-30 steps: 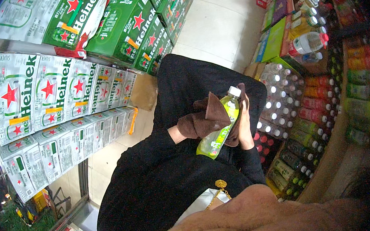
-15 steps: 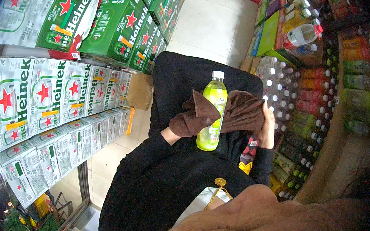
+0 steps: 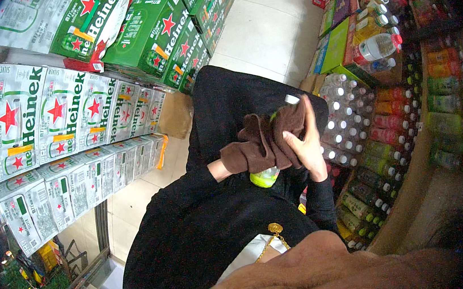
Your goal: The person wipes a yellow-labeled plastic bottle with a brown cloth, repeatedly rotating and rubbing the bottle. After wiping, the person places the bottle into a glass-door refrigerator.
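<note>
Since half a second ago, the right hand has moved in from beside the bottle, bringing the brown cloth round it, and the bottle now leans further to the right. Nearest, a gold pendant on a chain rests against black clothing. Beyond it, the bottle's yellow-green base sticks out below the cloth, just above the lap; its white cap shows at the upper right end, and the cloth covers most of the length between. The left hand goes into the cloth at the bottle's left side; only the part by the wrist shows, so how far its fingers are closed cannot be told. The right hand is curled round the wrapped upper part, gripping the cloth against the bottle, thumb across the near face and fingers along the right side. Past the knees, silver cartons stand in rows on the left, and clear bottles with white caps crowd together on the right. Farther off, green cartons are stacked beside the pale tiled floor.
</note>
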Available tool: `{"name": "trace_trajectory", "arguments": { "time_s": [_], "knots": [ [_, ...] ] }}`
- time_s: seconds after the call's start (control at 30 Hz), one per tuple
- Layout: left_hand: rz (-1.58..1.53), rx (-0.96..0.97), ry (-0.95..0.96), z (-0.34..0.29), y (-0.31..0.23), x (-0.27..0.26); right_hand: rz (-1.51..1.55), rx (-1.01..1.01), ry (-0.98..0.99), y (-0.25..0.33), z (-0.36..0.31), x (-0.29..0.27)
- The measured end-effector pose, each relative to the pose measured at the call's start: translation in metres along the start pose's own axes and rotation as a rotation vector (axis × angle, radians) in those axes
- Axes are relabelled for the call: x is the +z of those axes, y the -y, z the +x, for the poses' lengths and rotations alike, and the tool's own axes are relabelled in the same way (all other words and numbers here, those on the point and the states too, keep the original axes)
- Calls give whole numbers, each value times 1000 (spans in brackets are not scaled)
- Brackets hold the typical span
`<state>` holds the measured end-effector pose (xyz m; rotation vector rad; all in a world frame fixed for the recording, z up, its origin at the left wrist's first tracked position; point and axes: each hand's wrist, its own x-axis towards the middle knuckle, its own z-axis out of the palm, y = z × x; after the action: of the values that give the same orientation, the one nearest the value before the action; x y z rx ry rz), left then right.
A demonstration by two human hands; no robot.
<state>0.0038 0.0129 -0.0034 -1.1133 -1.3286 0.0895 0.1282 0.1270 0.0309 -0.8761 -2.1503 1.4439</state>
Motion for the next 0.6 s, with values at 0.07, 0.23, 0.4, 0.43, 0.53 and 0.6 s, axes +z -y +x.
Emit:
{"name": "trace_trajectory", "arguments": {
  "time_s": [0.07, 0.23, 0.4, 0.43, 0.53, 0.6],
  "knots": [
    [5, -13, -8, -1, -2, -3, 252, 143, 105, -8, -4, 2],
    [24, -21, -19, 4, -4, -4, 881, 304, 197, -21, 9, -13],
    [28, -37, -29, 11, -14, 0, 1111, 192, 146, -29, 5, -7],
    [49, -33, -23, 11, -13, 1, 1123, 158, 165, -19, 10, -4],
    [91, -28, -32, 12, -9, 7, 1248, 95, 134, 8, 16, 2],
    [106, -35, -44, 13, -5, 8, 1351, 38, 215, 6, 28, 5]
  ]
}}
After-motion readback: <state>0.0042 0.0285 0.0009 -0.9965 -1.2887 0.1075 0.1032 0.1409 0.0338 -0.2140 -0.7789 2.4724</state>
